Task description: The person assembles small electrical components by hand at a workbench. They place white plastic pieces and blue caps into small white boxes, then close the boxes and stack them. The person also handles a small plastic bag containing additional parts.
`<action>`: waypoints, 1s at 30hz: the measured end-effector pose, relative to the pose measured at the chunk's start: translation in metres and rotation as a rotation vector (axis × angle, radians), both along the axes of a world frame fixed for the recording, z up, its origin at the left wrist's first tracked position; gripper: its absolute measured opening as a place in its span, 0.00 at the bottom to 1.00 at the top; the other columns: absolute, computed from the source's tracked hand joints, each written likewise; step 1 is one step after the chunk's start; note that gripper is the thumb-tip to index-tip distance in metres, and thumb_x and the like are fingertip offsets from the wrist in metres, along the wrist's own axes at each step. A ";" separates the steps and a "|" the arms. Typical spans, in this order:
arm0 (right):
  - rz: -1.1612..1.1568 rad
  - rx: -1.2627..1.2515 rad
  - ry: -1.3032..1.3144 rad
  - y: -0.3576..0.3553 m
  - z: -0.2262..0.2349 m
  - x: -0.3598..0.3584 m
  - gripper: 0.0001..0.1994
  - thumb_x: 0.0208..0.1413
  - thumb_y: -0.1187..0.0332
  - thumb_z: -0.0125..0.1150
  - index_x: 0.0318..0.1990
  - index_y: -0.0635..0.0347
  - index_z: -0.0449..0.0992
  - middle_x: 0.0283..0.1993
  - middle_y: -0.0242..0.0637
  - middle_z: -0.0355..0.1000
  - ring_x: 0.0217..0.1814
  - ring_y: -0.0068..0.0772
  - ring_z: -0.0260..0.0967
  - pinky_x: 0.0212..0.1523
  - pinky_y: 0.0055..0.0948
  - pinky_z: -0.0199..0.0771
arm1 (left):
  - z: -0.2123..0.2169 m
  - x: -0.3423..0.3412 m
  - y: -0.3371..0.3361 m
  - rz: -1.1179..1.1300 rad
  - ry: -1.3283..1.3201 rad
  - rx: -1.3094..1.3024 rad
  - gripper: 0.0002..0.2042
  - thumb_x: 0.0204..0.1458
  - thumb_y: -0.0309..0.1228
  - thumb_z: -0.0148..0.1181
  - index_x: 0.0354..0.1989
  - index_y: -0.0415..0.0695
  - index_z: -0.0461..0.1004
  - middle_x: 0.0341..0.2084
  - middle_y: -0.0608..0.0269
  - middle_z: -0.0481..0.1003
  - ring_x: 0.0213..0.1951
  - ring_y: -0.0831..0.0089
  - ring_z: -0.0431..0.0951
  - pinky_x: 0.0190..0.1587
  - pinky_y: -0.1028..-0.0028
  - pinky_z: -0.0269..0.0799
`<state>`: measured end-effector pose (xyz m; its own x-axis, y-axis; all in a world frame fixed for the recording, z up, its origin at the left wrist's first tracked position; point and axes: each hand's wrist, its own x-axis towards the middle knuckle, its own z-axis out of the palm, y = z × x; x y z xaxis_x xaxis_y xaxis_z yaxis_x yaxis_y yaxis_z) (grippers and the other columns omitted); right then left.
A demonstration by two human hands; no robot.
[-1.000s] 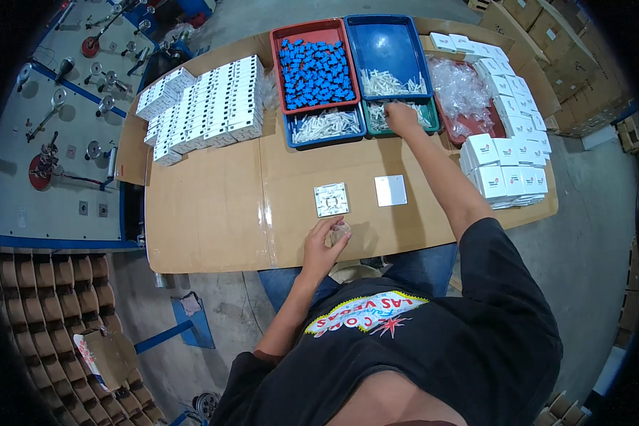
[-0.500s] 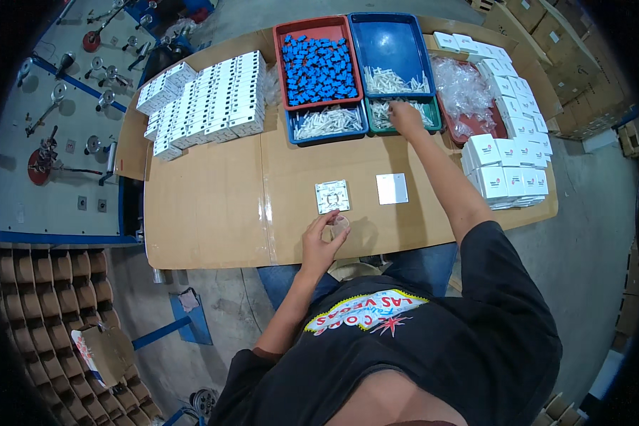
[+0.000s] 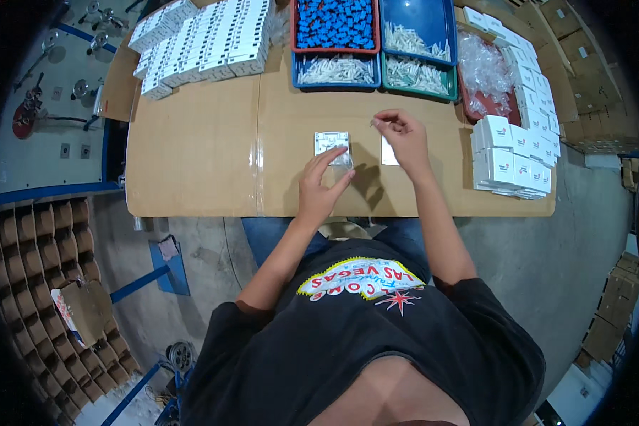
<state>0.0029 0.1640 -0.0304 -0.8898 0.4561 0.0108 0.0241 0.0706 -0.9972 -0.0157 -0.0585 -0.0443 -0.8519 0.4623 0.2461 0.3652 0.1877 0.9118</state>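
My left hand [image 3: 319, 186] has its thumb and forefinger curved round a small clear plastic piece [image 3: 343, 159]. That piece lies against the near right corner of a square white plate with cut-outs [image 3: 328, 141]. Held above the table, my right hand [image 3: 407, 142] pinches something tiny and thin [image 3: 373, 123] at its fingertips, too small to name. Below it, a plain white square plate [image 3: 388, 153] is partly covered by the hand.
Beyond my hands stand a red tray of blue parts [image 3: 294, 41], a blue tray [image 3: 296, 74] and a green tray [image 3: 453, 92] of small white pieces, and another blue tray [image 3: 419, 11]. White boxes are stacked left [image 3: 213, 42] and right [image 3: 504, 167]; clear bags [image 3: 486, 64] fill another red tray.
My right hand has come back from the green tray toward me, with a tiny thing between its fingertips. My left hand has brought the clear piece up to the cut-out plate. The view has shifted.
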 end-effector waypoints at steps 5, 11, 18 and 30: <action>0.087 0.201 0.007 -0.037 0.019 0.024 0.08 0.58 0.73 0.69 0.43 0.63 0.81 0.40 0.29 0.77 0.29 0.13 0.65 0.30 0.18 0.64 | 0.000 -0.004 0.008 -0.018 -0.044 0.074 0.23 0.51 0.25 0.71 0.58 0.42 0.78 0.55 0.55 0.79 0.59 0.62 0.77 0.64 0.65 0.69; 0.200 0.288 0.030 -0.049 0.026 0.029 0.06 0.59 0.72 0.68 0.41 0.63 0.83 0.43 0.31 0.75 0.32 0.16 0.66 0.31 0.19 0.65 | 0.001 -0.003 0.007 -0.013 -0.063 0.120 0.23 0.51 0.25 0.70 0.58 0.42 0.78 0.54 0.54 0.79 0.59 0.61 0.77 0.63 0.65 0.70; 0.109 0.281 0.073 -0.028 -0.001 0.007 0.07 0.60 0.69 0.68 0.41 0.63 0.83 0.40 0.33 0.76 0.33 0.21 0.68 0.33 0.23 0.68 | -0.017 -0.004 -0.004 -0.067 -0.656 0.391 0.19 0.63 0.31 0.61 0.60 0.38 0.75 0.54 0.55 0.78 0.58 0.64 0.77 0.63 0.66 0.69; 0.072 0.836 -0.152 0.023 -0.049 -0.142 0.09 0.60 0.63 0.63 0.45 0.53 0.83 0.40 0.42 0.82 0.40 0.42 0.81 0.41 0.37 0.78 | -0.026 -0.002 -0.029 -0.287 -1.136 0.401 0.25 0.72 0.45 0.44 0.60 0.35 0.73 0.49 0.56 0.80 0.47 0.70 0.80 0.58 0.65 0.73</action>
